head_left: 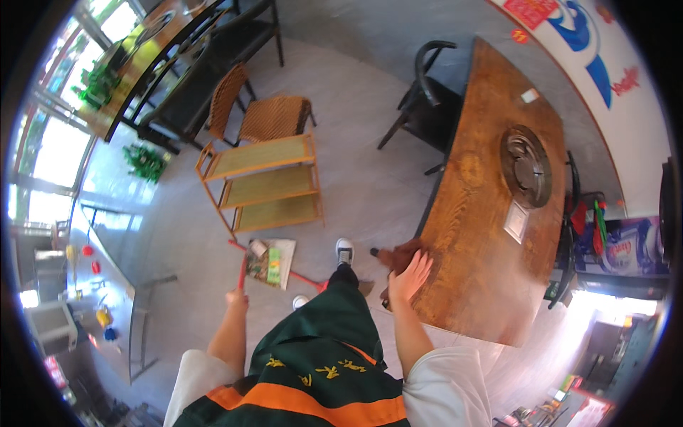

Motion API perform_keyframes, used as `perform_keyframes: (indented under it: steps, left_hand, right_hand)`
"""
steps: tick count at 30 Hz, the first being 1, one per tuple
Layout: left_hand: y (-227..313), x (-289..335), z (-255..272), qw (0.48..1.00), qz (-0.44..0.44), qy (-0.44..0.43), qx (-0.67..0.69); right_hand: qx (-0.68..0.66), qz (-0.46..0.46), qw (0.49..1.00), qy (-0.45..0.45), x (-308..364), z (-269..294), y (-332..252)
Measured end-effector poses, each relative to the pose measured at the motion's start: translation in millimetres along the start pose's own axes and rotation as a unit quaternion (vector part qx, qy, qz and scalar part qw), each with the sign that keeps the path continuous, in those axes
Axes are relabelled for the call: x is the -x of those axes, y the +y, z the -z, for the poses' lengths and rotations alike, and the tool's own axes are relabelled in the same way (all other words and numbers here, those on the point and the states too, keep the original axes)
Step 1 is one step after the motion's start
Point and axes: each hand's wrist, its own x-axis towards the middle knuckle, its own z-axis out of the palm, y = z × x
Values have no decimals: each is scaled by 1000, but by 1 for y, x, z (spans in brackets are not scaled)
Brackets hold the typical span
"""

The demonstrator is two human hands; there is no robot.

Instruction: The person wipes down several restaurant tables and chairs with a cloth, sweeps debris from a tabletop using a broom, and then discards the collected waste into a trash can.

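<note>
My left hand (pixel 237 299) is closed around a red handle (pixel 242 272) beside a pale dustpan (pixel 287 256). Green and brown litter (pixel 272 266) lies in the pan, near my feet. A second red stick (pixel 307 280) slants across the floor behind my leg, and brown bristles (pixel 366 287) show past the other side. At the wooden table's (pixel 455 235) near left edge, my right hand (pixel 411 277) rests with its fingers stretched out on a reddish-brown, cloth-like thing (pixel 398 257). What exactly that thing is, I cannot tell.
A three-tier shelf cart (pixel 267 188) stands ahead, with a woven chair (pixel 274 117) behind it. Near the table is a black chair (pixel 430 107). A round grill (pixel 526 167) is set into the tabletop. At the left stands another table (pixel 107 277).
</note>
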Motion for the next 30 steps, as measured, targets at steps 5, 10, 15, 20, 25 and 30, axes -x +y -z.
perform_keyframes:
  steps: [5,10,15,20,25,30]
  left_hand:
    - [32,-47,33,996,74,-25,30]
    - [40,-81,37,979,150,-53,-131]
    - [30,-31,22,943,18,-15,-333]
    - [35,39,31,915,-9,119,-386]
    - [108,101,9,861,-38,125,-492]
    - [126,89,47,859,-48,113,-497]
  right_hand:
    - [-6,-10,1000,-20,-1,13,1]
    - [-3,11,1000,29,-144,-5,-8]
    - [11,33,997,65,-280,-28,-8]
    - [17,94,995,43,-310,-29,-18]
    - [21,128,989,67,-312,-30,-8]
    - [58,98,993,6,-312,-31,-5]
